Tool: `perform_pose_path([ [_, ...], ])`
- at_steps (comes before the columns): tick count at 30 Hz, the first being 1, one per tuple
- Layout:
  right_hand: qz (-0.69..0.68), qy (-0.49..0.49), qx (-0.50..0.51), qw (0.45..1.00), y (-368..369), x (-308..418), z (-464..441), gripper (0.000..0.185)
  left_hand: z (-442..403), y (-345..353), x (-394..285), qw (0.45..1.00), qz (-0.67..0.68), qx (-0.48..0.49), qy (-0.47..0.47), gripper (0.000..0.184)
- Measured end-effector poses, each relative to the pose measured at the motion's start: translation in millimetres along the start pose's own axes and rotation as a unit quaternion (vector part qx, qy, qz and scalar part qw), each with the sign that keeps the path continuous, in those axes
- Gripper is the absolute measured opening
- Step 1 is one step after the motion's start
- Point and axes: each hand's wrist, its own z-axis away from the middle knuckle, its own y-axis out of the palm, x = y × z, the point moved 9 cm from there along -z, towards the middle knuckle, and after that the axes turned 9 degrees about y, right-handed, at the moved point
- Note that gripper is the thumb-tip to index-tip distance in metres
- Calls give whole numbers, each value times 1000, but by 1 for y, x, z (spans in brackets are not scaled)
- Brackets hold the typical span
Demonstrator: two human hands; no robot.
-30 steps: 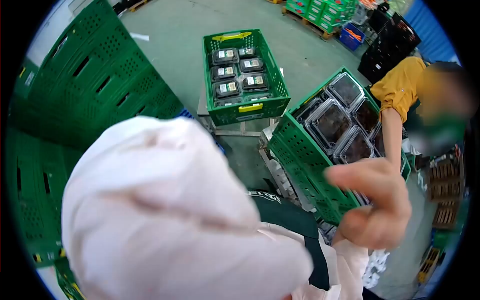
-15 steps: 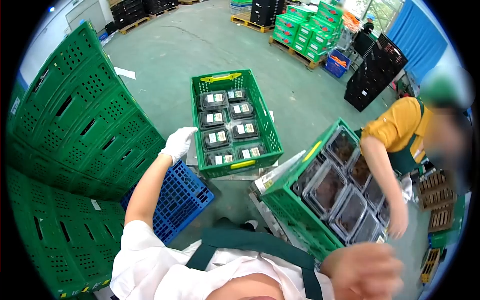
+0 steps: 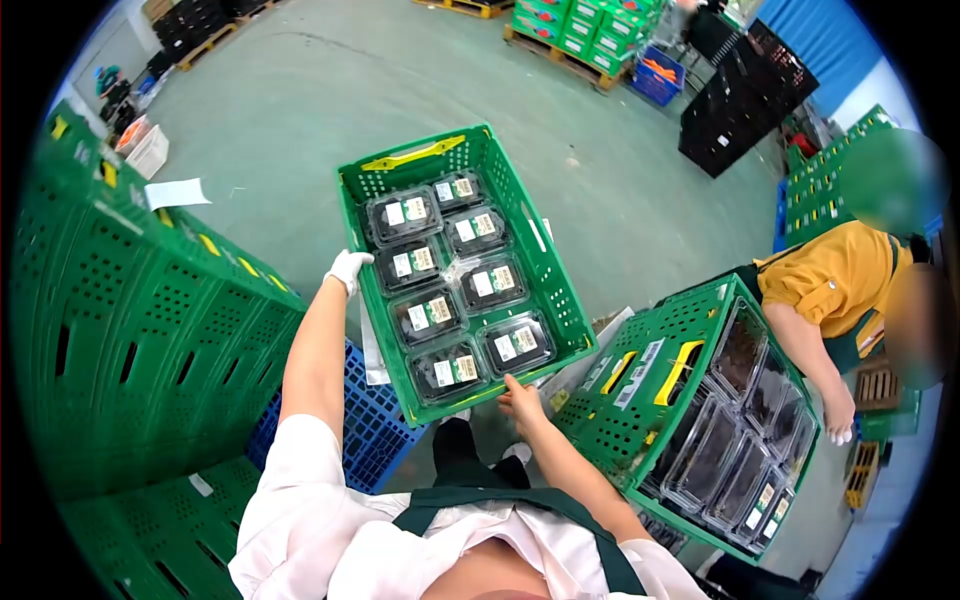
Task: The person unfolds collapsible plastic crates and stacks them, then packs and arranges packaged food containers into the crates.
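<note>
A green crate (image 3: 575,340) with a yellow handle holds several clear-lidded dark packs (image 3: 430,312) bearing white labels. My left hand (image 3: 349,270), in a white glove, is closed on the crate's left side wall, its fingertips at the rim. At the crate's near right corner is my bare right hand (image 3: 522,403), fingers at the near wall beside the rim and thumb raised; part of its grip is hidden. To the right, a second green crate (image 3: 625,385) full of larger clear packs (image 3: 745,440) stands tilted in view.
Tall green crate stacks (image 3: 150,330) rise on the left, beside a blue pallet (image 3: 375,425). A co-worker in a yellow shirt (image 3: 840,280) reaches over the right crate's far side. Black crates (image 3: 745,100) and green boxes (image 3: 580,30) stand farther back.
My right hand has come from the lower right to the crate's near edge. The crate has turned slightly and looks nearer, my left hand now on its side. The view has shifted.
</note>
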Motion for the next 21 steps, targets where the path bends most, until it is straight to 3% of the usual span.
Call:
perform_pose_path([
  [1,13,12,-13,1000,0,-2,-2,37,-12,-4,12,999,-40,4,14,28],
  [3,15,2,-94,995,-8,2,-12,26,-24,11,17,929,-298,171,138,25],
  [4,39,2,-135,990,-15,1,-22,25,4,10,-1,982,-111,135,68,25],
  [5,59,4,-175,983,-21,0,-26,23,37,13,-19,993,75,90,-6,24],
  [9,-28,-75,-251,965,-28,94,45,29,47,3,-13,986,161,34,-7,21],
  [10,-35,-131,-308,942,-46,102,16,30,72,7,-27,985,169,39,-17,34],
  [11,-40,-187,-363,912,-60,106,-11,31,88,7,-25,985,162,45,-23,34],
  [13,12,-207,-422,882,-51,167,36,34,120,4,-19,971,229,44,-59,20],
  [14,40,-232,-411,881,-51,187,37,34,149,10,-27,963,263,43,-30,4],
  [15,69,-257,-399,877,-57,203,35,35,165,14,-16,957,288,25,-13,4],
  [17,137,-285,-394,863,-70,229,25,35,196,25,28,940,333,-35,-61,41],
  [18,211,-308,-384,844,-70,243,21,36,239,40,-3,930,360,-77,-22,57],
  [19,217,-304,-384,844,-78,250,14,36,266,52,-10,921,374,-103,-30,59],
  [21,324,-329,-389,797,-73,264,7,37,274,66,43,916,388,-104,-10,57],
])
